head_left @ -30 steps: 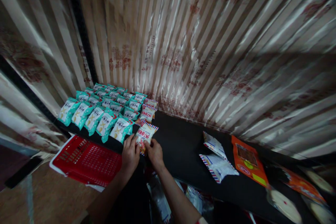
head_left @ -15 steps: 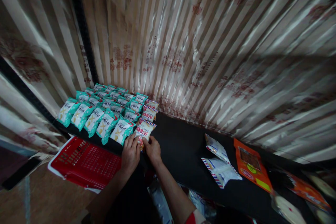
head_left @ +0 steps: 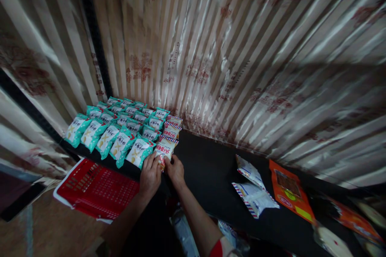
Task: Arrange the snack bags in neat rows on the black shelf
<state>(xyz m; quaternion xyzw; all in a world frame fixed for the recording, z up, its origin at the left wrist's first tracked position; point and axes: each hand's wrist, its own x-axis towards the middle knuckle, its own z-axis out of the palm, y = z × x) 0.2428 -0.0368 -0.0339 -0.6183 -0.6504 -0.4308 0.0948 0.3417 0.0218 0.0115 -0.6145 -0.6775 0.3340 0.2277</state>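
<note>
Between my two hands is a white and red snack bag (head_left: 164, 149) with a striped top edge, at the front of a short column of like bags. My left hand (head_left: 150, 174) has its fingers closed on the bag's lower left side. On its lower right corner, the thumb and fingers of my right hand (head_left: 175, 171) press in. Behind it stand another striped snack bag (head_left: 171, 130) and one more at the back. Rows of teal and white snack bags (head_left: 140, 150) fill the shelf directly to the left.
The black shelf (head_left: 208, 160) runs along a striped curtain (head_left: 211, 68). Two striped bags (head_left: 255, 196) lie to the right, beside an orange packet (head_left: 291, 190) and more packets. Below the left end is a red basket (head_left: 99, 188). A black post (head_left: 93, 28) rises at the left corner.
The snack bag has shifted very slightly toward the left, with both hands still on it. Otherwise the view has barely changed.
</note>
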